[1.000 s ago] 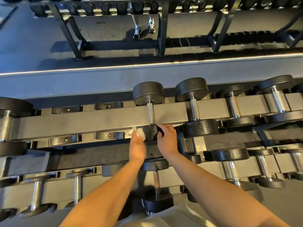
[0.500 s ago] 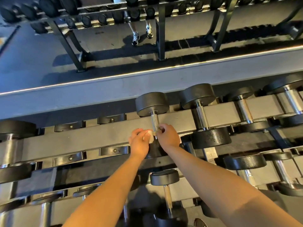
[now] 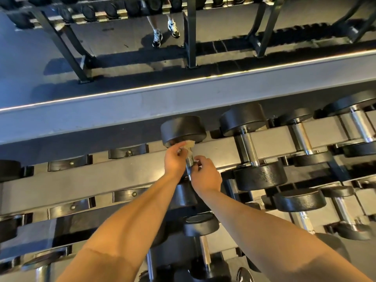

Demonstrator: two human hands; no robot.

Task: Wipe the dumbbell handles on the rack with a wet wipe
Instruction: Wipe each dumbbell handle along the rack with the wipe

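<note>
A black dumbbell [image 3: 183, 129] lies across the top tier of the grey rack [image 3: 122, 176], its chrome handle [image 3: 189, 159] between my two hands. My left hand [image 3: 174, 159] holds a pale wet wipe [image 3: 188, 145] wrapped on the far end of the handle, just under the far weight head. My right hand [image 3: 205, 174] pinches the near part of the same handle with thumb and fingers. The near weight head is mostly hidden beneath my wrists.
More dumbbells [image 3: 250, 147] fill the top tier to the right, and lower tiers hold others [image 3: 201, 224]. Empty black saddles [image 3: 128, 152] sit to the left. A mirror above reflects another rack and a person's legs [image 3: 164, 31].
Both hands moved up from the near weight head onto the handle. My left hand has carried the wipe to the far end of the handle.
</note>
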